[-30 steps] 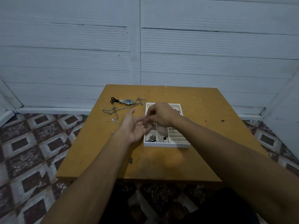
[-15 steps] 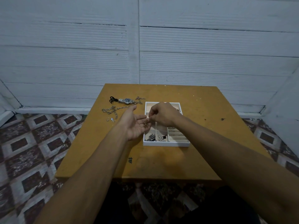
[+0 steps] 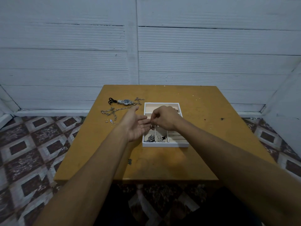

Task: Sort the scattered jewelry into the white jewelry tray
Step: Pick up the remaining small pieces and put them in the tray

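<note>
Right hand (image 3: pixel 164 118) pinched a small jewelry piece (image 3: pixel 152 127) over the white jewelry tray (image 3: pixel 165 145)'s left rim. Left hand (image 3: pixel 136 126) lay open, palm up. Risk: a loose pinch could drop it onto the table (image 3: pixel 203 136).

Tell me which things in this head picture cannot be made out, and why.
1. Head view: the small piece pinched by the right hand, at the fingertips of the left hand, is too small and dim to name.
2. Head view: the right hand hides the middle compartments of the white jewelry tray.
3. Head view: the tiny bits on the table near the chain are too small to identify.
</note>
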{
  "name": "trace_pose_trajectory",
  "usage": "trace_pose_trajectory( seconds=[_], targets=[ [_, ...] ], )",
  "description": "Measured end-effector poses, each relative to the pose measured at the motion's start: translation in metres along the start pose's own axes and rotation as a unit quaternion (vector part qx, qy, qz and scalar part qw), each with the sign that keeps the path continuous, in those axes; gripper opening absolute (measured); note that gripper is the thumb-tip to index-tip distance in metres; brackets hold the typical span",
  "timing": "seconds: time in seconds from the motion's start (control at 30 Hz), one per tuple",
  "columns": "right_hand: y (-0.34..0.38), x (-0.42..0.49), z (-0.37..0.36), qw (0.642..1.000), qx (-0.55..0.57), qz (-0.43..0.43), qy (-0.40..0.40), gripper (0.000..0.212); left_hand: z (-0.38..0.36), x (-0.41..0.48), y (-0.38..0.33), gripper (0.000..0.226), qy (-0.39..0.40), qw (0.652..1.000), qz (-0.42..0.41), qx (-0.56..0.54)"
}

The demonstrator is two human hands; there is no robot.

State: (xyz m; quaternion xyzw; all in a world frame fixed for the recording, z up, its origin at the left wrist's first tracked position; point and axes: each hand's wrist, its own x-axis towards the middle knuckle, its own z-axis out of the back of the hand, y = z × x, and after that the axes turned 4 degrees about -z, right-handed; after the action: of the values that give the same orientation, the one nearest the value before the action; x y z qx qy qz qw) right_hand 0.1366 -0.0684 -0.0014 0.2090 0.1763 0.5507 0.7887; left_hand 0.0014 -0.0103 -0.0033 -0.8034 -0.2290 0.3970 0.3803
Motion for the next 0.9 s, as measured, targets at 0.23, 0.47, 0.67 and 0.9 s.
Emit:
trace_pose_trajectory(
  seconds=[0.23, 0.47, 0.67, 0.9],
  targets=[
    [-0.007, -0.005, -0.012, 0.999, 0.036, -0.013, -0.008, 0.010, 0.008, -0.006, 0.008, 0.030, -0.061, 0.982, -0.124, 0.132],
    [0.002, -0.008, -0.017, 0.998, 0.055, 0.006, -0.009, 0.010, 0.051, -0.020, 0.000, 0.024, -0.136, 0.905, -0.249, 0.316],
    [0.023, -0.006, -0.029, 0.999, 0.022, 0.028, -0.002, 0.019, 0.088, -0.030, 0.001, 0.032, -0.161, 0.847, -0.293, 0.414],
    [0.044, 0.002, -0.046, 0.991, -0.114, 0.073, 0.017, 0.021, 0.113, -0.040, 0.003, 0.039, -0.168, 0.783, -0.332, 0.498]
  ],
)
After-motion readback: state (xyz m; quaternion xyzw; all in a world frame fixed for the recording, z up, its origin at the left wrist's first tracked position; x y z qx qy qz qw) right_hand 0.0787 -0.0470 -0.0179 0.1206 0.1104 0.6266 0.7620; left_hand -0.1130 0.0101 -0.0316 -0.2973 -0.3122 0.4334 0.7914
